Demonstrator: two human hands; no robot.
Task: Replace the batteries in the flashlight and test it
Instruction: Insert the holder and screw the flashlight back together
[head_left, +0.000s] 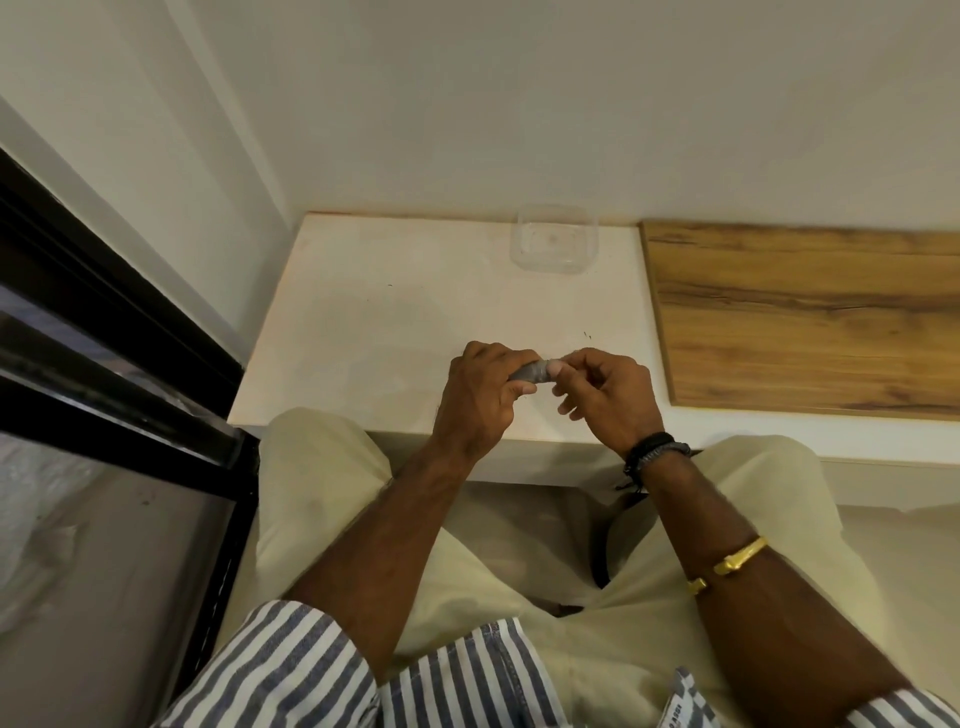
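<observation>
Striped shirt cuffs (291, 670) down front, then both hands over the desk (395, 322) edge: left hand (480, 397) clenched round a small grey flashlight (535, 371), mostly hidden, right hand (605, 397) fingers (555, 368) pinching its end, clear plastic tub (555, 238) behind

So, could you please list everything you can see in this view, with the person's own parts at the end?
Flashlight: one, grey, small, mostly hidden between both hands above the white table's near edge.
Clear container: one, transparent, at the table's far edge by the wall.
White table: one, white, centre.
Wooden panel: one, brown, right of the white table.
Black frame: one, black, far left.
Wristband: one, black, right wrist.
Bangle: one, gold, right forearm.
Left hand: wrapped around the flashlight.
Right hand: fingertips on the flashlight's end.
</observation>
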